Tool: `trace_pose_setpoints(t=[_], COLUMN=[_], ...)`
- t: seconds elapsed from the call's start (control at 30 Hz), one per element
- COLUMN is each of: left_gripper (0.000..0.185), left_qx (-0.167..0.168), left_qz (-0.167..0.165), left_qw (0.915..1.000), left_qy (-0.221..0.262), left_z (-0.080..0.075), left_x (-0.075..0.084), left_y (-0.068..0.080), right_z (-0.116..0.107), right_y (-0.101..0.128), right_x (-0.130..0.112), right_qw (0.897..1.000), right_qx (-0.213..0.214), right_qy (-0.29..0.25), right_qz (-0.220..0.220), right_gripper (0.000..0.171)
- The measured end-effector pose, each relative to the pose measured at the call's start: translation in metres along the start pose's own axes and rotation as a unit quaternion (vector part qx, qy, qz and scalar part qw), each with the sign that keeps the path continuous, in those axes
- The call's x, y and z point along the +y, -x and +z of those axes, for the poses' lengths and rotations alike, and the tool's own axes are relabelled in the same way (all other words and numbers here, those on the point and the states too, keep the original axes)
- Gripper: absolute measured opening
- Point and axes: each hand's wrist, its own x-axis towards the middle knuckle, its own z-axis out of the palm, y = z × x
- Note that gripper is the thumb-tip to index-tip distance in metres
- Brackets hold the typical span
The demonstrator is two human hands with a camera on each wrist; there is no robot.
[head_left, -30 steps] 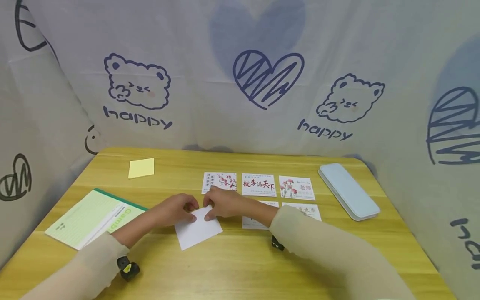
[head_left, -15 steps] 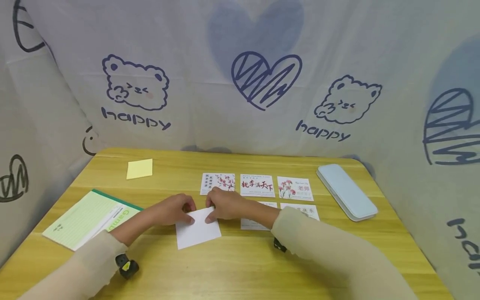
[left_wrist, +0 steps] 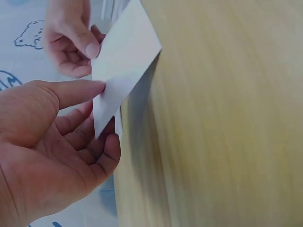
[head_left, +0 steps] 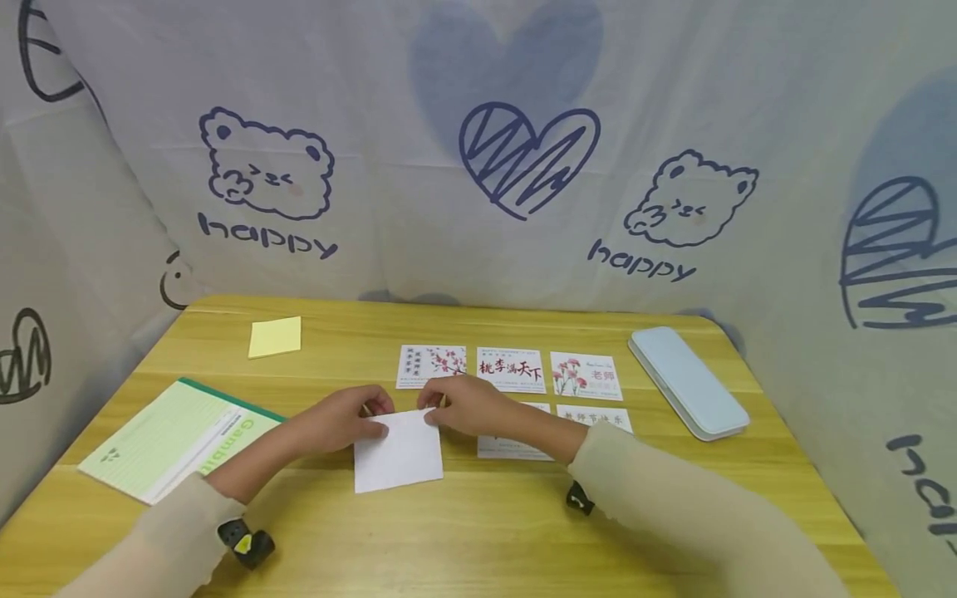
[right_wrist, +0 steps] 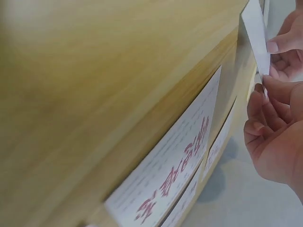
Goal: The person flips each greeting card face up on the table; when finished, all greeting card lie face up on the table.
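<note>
A blank white card (head_left: 399,461) is held up off the table, its plain face toward me. My left hand (head_left: 340,419) pinches its upper left edge, thumb in front and the other fingers behind. At the upper right corner, my right hand (head_left: 467,404) pinches the card between thumb and fingers. In the left wrist view the card (left_wrist: 125,59) slants between the near left hand (left_wrist: 57,132) and the far right hand (left_wrist: 68,40). Seen from the right wrist, the card (right_wrist: 256,35) is nearly edge-on. Its far side is hidden in the head view.
Printed cards lie in rows: a blossom card (head_left: 432,365), a red-lettered card (head_left: 512,369), a carnation card (head_left: 586,375), and two lower ones partly behind the right arm. A pale blue case (head_left: 688,382) lies right. At left are a notebook (head_left: 160,440) and yellow sticky notes (head_left: 274,337).
The white card has turned from a slant to nearly level. My right hand has slid slightly right, from the top edge to the upper right corner. The left hand keeps its pinch.
</note>
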Motion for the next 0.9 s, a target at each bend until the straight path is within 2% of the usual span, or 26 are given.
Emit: trace_pose_setpoints(t=[0.13, 0.37, 0.5, 0.63, 0.9], left_gripper=[0.012, 0.014, 0.014, 0.014, 0.018], left_qx=[0.006, 0.001, -0.005, -0.012, -0.019], left_qz=[0.018, 0.049, 0.064, 0.083, 0.079], left_qw=[0.9995, 0.9979, 0.9963, 0.994, 0.9911], left_qy=[0.025, 0.043, 0.057, 0.07, 0.105], left_z=[0.0, 0.002, 0.005, 0.008, 0.01], left_x=[0.002, 0.011, 0.021, 0.031, 0.049], left_y=[0.003, 0.005, 0.004, -0.002, -0.014], right_z=[-0.006, -0.017, -0.022, -0.03, -0.047], right_y=[0.013, 0.039, 0.052, 0.065, 0.088], right_x=[0.008, 0.015, 0.016, 0.015, 0.021], right_qw=[0.999, 0.998, 0.997, 0.993, 0.986], right_qx=[0.016, 0.056, 0.064, 0.072, 0.126], right_qy=[-0.029, -0.014, -0.053, -0.091, -0.11], right_qz=[0.008, -0.001, -0.007, -0.013, 0.018], right_gripper=[0.013, 0.008, 0.015, 0.014, 0.01])
